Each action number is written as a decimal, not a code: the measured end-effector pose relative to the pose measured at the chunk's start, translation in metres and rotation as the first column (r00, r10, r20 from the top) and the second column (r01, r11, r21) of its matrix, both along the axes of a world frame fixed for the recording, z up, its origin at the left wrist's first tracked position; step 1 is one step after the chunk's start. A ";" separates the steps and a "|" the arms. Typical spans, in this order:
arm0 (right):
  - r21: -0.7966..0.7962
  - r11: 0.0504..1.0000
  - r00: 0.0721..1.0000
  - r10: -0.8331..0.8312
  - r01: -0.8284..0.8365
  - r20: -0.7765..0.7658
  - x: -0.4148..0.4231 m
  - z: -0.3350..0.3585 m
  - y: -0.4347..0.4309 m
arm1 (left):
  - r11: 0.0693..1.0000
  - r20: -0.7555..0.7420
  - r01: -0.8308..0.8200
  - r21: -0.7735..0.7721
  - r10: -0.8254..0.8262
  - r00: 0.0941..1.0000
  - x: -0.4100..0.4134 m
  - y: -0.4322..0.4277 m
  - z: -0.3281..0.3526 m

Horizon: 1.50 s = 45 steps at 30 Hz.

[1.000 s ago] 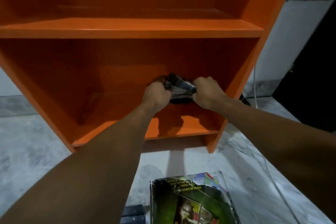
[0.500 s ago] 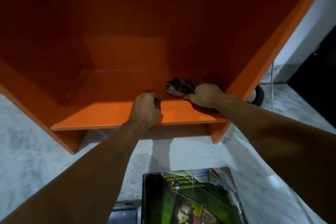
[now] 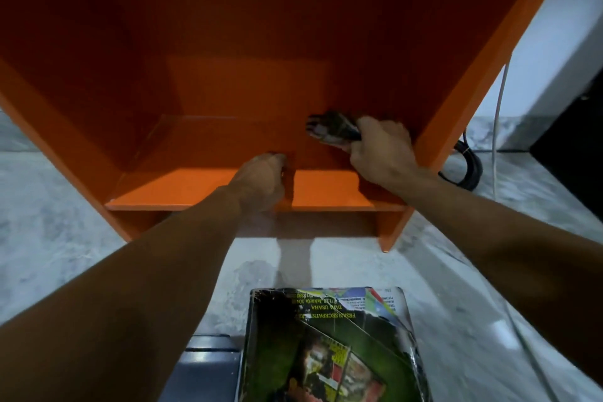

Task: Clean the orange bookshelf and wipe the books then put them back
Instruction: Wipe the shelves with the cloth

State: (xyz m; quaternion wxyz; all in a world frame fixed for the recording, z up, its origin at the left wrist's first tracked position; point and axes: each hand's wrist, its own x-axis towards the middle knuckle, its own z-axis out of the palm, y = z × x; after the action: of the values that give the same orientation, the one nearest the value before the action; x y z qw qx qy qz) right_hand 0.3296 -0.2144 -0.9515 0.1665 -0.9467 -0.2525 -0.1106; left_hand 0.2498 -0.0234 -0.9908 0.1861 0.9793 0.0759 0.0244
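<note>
— Where's the dark cloth (image 3: 329, 129)?
— Clamped in the right hand (image 3: 380, 153), at the orange bookshelf (image 3: 202, 188), bottom right rear.
— And the left hand (image 3: 261, 181)?
— Curled on that shelf's front; its grip, I cannot tell. The books (image 3: 329, 346) lie on the floor (image 3: 65, 206).

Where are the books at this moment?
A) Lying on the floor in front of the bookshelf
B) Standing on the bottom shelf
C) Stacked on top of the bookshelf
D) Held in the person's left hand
A: the books lie on the floor in front of the orange bookshelf, while the right hand grips a cloth inside the bottom compartment.
</note>
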 end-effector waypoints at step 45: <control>-0.185 0.972 0.982 0.166 -0.147 0.091 -0.093 -0.061 0.128 | 0.987 -0.180 -0.147 0.068 0.157 0.971 -0.057 0.111 0.015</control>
State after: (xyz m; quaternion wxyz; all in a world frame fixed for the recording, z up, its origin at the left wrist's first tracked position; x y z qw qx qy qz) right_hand 0.2368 -0.0866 -1.0123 0.0761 -0.9278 -0.3436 -0.1239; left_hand 0.1926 0.0878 -0.9760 0.1495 0.9732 0.1671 -0.0506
